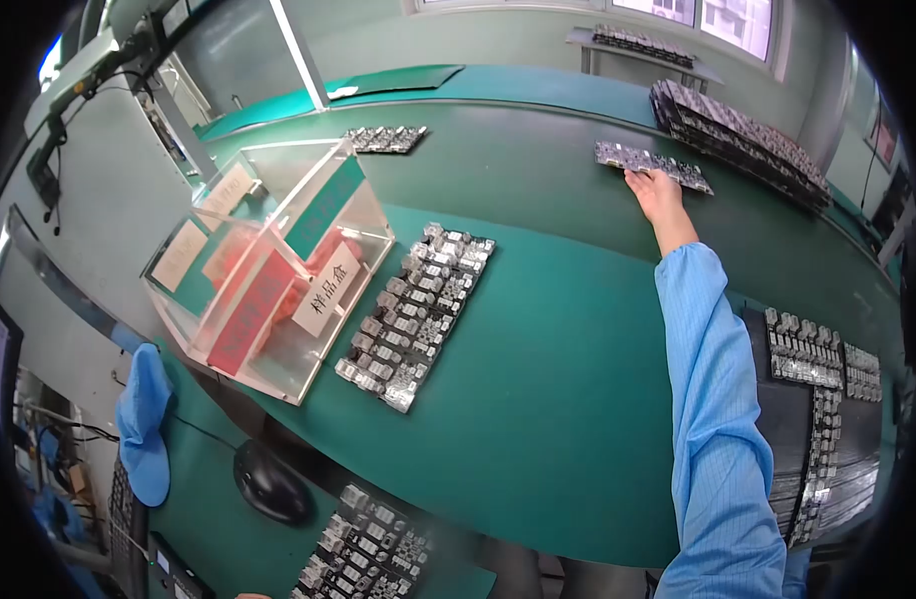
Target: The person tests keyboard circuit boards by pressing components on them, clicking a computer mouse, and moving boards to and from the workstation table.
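My right hand [659, 196], in a blue sleeve, reaches far out over the dark green surface. Its fingers are closed on the near edge of a circuit board panel [638, 158] covered with small components. Only a sliver of my left hand [253, 596] shows at the bottom edge, with its fingers hidden. Closest to it is another circuit board panel [363, 549], partly cut off by the frame. A third circuit board panel [418, 309], with rows of metal connectors, lies on the green mat [558, 399] in the middle.
Left of the mat stands a clear acrylic box [278, 270] with red material inside. A black mouse [271, 483] and a blue cap [144, 424] are nearby. Stacked boards [737, 140] stand back right; more panels [805, 347] lie at right. Another panel [385, 139] lies behind the box.
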The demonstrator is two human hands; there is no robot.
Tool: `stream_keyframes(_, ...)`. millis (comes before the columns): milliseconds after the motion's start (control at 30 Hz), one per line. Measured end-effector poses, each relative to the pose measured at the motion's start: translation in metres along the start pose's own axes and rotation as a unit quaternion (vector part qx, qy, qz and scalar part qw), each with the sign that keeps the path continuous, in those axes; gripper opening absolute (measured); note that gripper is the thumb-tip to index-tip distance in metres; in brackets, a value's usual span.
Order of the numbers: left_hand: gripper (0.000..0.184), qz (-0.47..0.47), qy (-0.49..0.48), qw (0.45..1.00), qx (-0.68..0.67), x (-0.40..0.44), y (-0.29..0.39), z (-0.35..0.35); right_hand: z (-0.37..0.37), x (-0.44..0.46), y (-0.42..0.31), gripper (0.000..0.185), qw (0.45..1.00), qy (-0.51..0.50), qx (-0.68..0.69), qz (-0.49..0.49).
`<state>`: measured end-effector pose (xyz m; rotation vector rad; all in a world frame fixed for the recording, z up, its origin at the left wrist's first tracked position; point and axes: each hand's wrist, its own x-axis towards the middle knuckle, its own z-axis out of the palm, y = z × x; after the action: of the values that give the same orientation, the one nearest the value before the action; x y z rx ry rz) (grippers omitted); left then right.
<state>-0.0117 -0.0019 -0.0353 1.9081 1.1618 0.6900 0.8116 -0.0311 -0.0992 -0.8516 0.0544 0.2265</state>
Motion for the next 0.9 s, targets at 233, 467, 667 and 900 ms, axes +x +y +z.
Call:
stream_keyframes(233,0.024,0.002,0.016,1.000,-0.013,0.001,0.006,0.004,0.009,-0.018,-0.007,0.039,0.996,-0.036,0.021,0.083)
stream_keyframes(467,0.023,0.025,0.003,1.000,0.012,0.003,0.008,0.004,0.021,-0.035,-0.009,0.039,0.992,-0.049,-0.004,0.120)
stream_keyframes(667,0.024,0.007,0.009,1.000,-0.006,0.003,0.010,0.007,0.016,-0.018,0.002,0.040,0.992,-0.068,-0.049,0.099)
stream_keyframes(900,0.023,-0.002,0.015,1.000,-0.010,0.003,0.006,0.008,0.046,-0.070,0.002,0.036,0.954,-0.001,-0.300,-0.018)
